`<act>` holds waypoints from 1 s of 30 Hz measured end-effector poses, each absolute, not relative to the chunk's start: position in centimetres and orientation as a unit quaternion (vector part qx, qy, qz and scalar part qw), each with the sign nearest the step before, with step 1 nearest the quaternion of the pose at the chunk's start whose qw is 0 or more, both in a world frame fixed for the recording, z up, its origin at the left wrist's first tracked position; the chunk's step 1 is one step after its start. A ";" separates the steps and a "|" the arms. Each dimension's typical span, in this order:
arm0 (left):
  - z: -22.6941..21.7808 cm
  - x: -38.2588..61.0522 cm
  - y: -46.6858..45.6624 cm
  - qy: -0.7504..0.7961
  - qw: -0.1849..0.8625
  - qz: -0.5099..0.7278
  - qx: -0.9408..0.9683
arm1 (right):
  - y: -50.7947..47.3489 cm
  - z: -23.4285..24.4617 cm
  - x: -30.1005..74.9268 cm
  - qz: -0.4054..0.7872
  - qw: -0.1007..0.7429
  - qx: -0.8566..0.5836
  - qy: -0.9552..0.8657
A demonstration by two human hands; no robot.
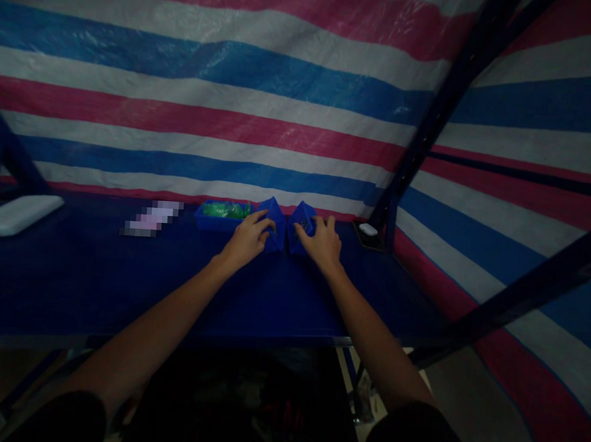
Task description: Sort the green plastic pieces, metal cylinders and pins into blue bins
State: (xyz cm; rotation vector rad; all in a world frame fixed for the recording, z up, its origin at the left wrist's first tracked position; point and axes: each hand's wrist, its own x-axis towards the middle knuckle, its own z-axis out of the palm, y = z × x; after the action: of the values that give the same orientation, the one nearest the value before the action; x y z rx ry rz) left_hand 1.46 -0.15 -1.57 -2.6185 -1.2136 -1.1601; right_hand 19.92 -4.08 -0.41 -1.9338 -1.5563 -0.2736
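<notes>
Two small blue bins stand side by side on the blue table, the left bin (278, 213) and the right bin (300, 213), both looking angled or tilted. Small dark or metallic pieces seem to lie inside; they are too dim to name. My left hand (249, 237) reaches over the left bin from its left side, fingers curled inward with the thumb close to them. My right hand (324, 241) reaches into the right bin from the right, thumb and fingers bent over its opening. Whatever is between the fingertips of either hand is too small and dark to make out.
Left of my left hand is a blue tray (210, 224) with green plastic-wrapped contents (225, 209). A blurred-out flat item (151, 218) and a white slab-like object (20, 215) lie further left. A white rounded object (368, 230) rests on a dark flat item at right. Striped sheeting and blue posts surround the table.
</notes>
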 end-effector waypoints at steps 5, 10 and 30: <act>-1.0 2.0 -0.8 -0.382 0.022 -0.354 -0.854 | -3.8 -0.9 19.6 -0.116 0.326 -0.718 -0.604; -1.0 2.9 -1.3 -0.369 0.024 -0.352 -0.860 | -3.8 -1.0 19.8 -0.102 0.327 -0.732 -0.589; -2.4 3.6 -2.1 -0.332 -0.014 -0.418 -0.845 | -4.1 -2.1 18.8 -0.151 0.365 -0.657 -0.643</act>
State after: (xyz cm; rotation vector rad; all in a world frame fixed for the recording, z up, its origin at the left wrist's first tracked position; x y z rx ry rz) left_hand 3.55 -2.05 -2.37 -2.6795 -1.0516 -1.3253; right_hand 18.81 -4.11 -2.12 -1.6884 -1.6531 -0.3871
